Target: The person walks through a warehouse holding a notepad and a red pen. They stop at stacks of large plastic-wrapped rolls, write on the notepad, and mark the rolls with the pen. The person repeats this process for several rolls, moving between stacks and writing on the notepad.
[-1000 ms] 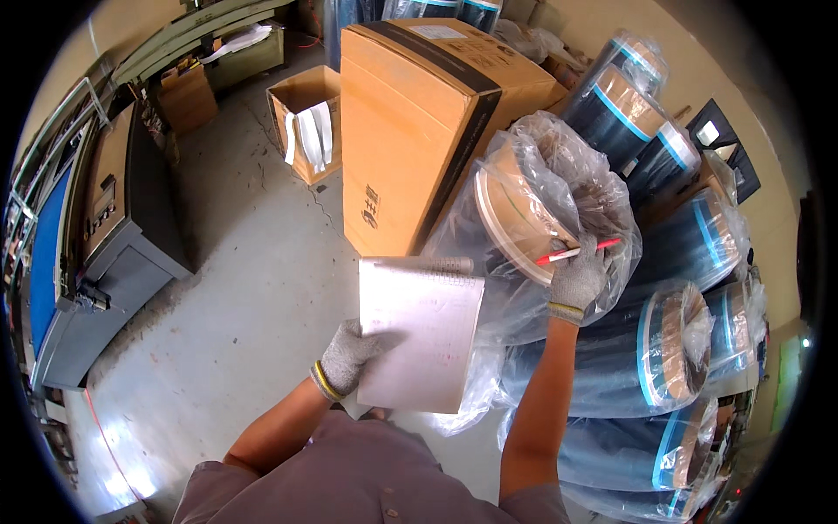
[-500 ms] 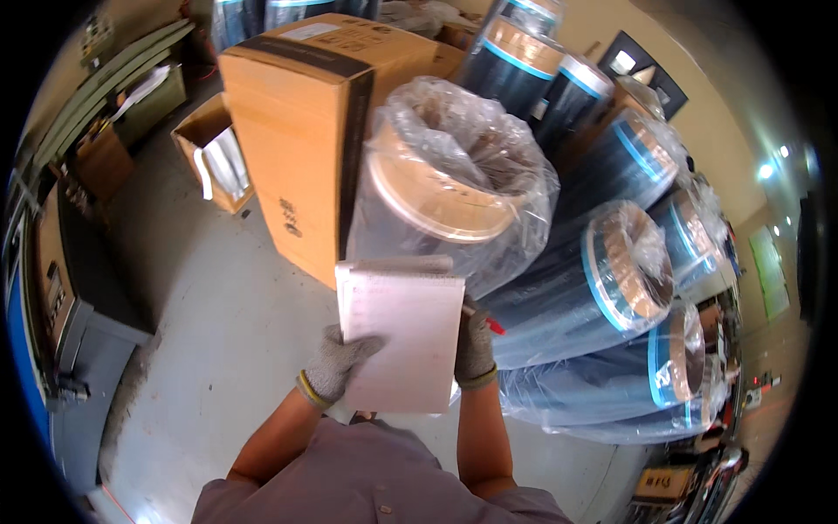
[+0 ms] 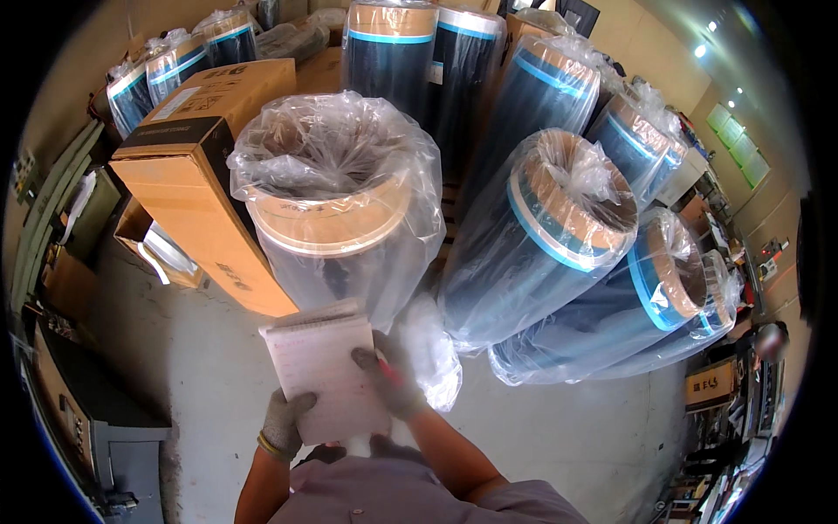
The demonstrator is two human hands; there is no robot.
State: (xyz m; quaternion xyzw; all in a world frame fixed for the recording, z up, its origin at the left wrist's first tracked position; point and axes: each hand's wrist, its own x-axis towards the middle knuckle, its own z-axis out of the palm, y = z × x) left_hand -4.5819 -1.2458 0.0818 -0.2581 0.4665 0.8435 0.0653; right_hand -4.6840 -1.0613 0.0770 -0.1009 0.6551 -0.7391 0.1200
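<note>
In front of my body is a notepad [image 3: 323, 384] of white lined pages with handwriting, its used sheets folded over the top. My left hand [image 3: 286, 421], in a grey knit glove with a yellow cuff, grips its lower left edge, thumb on the page. My gloved right hand [image 3: 394, 382] is at the pad's right side, its fingertips over the page. A red pen [image 3: 389, 370], slightly blurred, is held in that hand; its tip cannot be made out. Just beyond the pad stands a large cardboard-cored roll [image 3: 336, 218] wrapped in clear plastic.
A tall cardboard box [image 3: 196, 210] leans left of the roll. Several dark film rolls [image 3: 532, 236] with blue tape and plastic wrap stand or tilt to the right. Loose plastic [image 3: 434, 358] hangs beside my right hand. A grey cabinet [image 3: 131, 463] is at the left; a person [image 3: 768, 342] shows far right.
The view has swung right, so rolls and box appear further left. My right hand has come from the pad's right edge onto the front of the page, with the pen.
</note>
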